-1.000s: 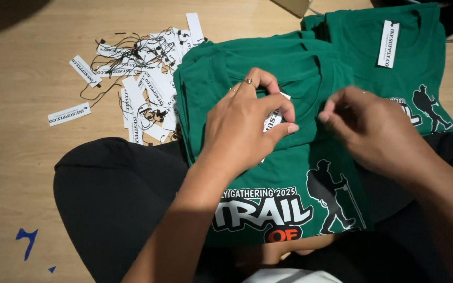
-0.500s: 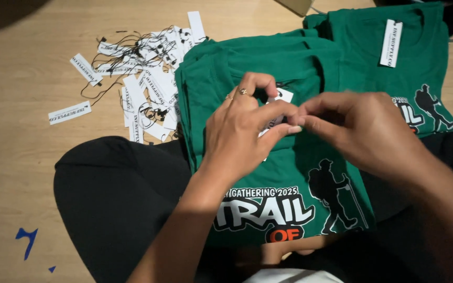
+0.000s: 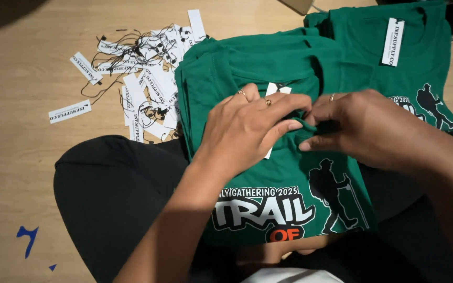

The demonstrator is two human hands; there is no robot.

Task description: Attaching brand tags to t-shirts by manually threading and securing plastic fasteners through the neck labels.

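A green printed t-shirt (image 3: 284,173) lies across my lap on a stack of other green shirts. My left hand (image 3: 247,128) rests on its chest and pinches a fold of the green fabric between thumb and fingers. My right hand (image 3: 360,128) meets it from the right, fingertips gripping the same fold. A white paper tag (image 3: 274,90) with a black string pokes out from under my left hand; most of it is hidden.
A second pile of green shirts (image 3: 420,63) with a white tag (image 3: 393,42) on top lies at the upper right. A heap of loose white tags with black strings (image 3: 142,78) is spread on the wooden floor (image 3: 22,173) to the left. Blue marks (image 3: 27,238) are on the floor.
My hands have come together over the shirt. The right hand moved left to meet the left hand's fingertips, and both now pinch the fabric by the tag.
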